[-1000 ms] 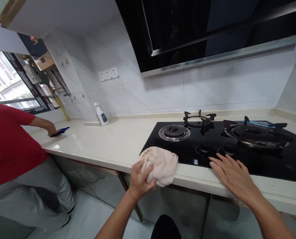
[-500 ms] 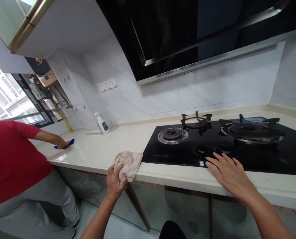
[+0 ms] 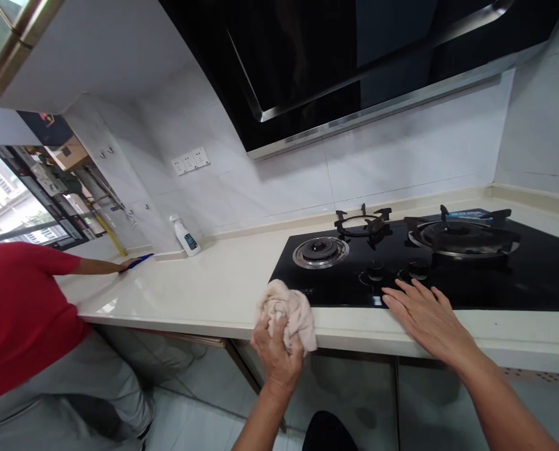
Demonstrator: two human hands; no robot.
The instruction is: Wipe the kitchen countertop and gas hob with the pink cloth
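Observation:
My left hand [image 3: 278, 356] grips a bunched, pale pink cloth [image 3: 286, 311] at the front edge of the cream countertop [image 3: 214, 275]. The cloth overlaps the front left corner of the black glass gas hob [image 3: 340, 289]. My right hand [image 3: 425, 318] lies flat with fingers spread, fingertips on the hob's front border and palm over the counter edge. Just beyond those fingertips are two control knobs [image 3: 418, 270]. The hob's left burner [image 3: 321, 250] is bare, while a loose-looking black pan support [image 3: 363, 222] stands behind it. The right burner [image 3: 465, 237] carries its own support.
A person in a red top [image 3: 20, 313] leans over the counter at left, one hand on a blue cloth [image 3: 138, 260]. A white bottle [image 3: 185, 237] stands by the wall below a socket panel [image 3: 191, 161]. A black range hood [image 3: 308, 62] overhangs the hob.
My left hand has moved the cloth rightward along the counter edge onto the hob's corner. My right hand stays put. The other person's blue cloth has shifted toward the wall.

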